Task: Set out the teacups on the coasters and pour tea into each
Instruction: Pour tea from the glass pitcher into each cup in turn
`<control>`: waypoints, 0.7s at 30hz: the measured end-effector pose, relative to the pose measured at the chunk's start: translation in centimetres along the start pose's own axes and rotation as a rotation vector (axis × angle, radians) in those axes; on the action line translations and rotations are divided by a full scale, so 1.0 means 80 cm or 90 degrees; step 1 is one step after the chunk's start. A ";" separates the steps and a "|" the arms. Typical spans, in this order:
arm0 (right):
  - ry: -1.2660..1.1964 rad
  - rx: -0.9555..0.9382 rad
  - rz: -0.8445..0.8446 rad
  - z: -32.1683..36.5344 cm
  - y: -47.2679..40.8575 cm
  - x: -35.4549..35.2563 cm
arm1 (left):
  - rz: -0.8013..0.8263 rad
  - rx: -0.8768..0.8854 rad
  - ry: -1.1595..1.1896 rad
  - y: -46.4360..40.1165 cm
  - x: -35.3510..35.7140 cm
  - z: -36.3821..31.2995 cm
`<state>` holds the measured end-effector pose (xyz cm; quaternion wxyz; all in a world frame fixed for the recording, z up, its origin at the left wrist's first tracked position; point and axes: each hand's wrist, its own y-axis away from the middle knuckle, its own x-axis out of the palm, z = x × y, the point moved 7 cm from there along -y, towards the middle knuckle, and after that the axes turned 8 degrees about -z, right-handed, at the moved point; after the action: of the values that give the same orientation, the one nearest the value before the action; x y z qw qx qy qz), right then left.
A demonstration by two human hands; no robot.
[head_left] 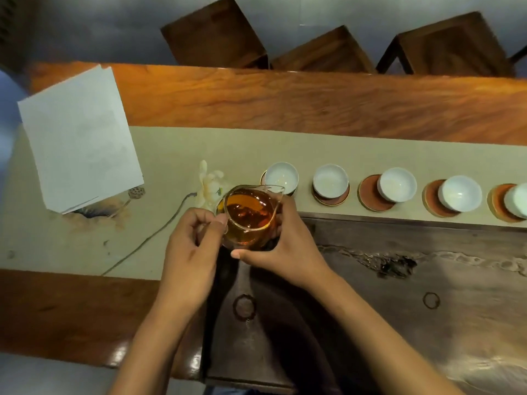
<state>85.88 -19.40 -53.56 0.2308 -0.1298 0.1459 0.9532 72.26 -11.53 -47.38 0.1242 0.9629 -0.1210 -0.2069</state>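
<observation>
A glass pitcher [247, 215] of amber tea is held between both hands, its spout pointing toward the leftmost cup. My left hand [194, 243] pinches its handle side. My right hand [288, 246] cups its body from the right. Several white teacups stand in a row on round reddish coasters on the beige runner: the leftmost cup [281, 176], a second cup [330, 181], a third cup [397, 183] sitting off-centre on its coaster [370, 195], and more to the right [460, 196]. The cups look empty.
A stack of white paper [77, 138] lies at the left on the painted runner [159, 155]. A dark wooden tea tray [399, 280] fills the near right. Wooden stools [216, 32] stand beyond the table's far edge.
</observation>
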 end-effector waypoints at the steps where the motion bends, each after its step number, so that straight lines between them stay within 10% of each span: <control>1: 0.005 0.001 -0.005 0.000 -0.002 0.000 | 0.002 -0.002 -0.009 -0.003 0.001 0.000; 21: -0.030 0.038 -0.012 -0.006 -0.025 -0.002 | -0.011 -0.019 -0.086 -0.030 0.016 -0.002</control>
<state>87.09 -17.89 -54.37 0.2468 -0.1016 0.1678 0.9490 73.90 -9.61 -48.39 0.1286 0.9458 -0.1174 -0.2740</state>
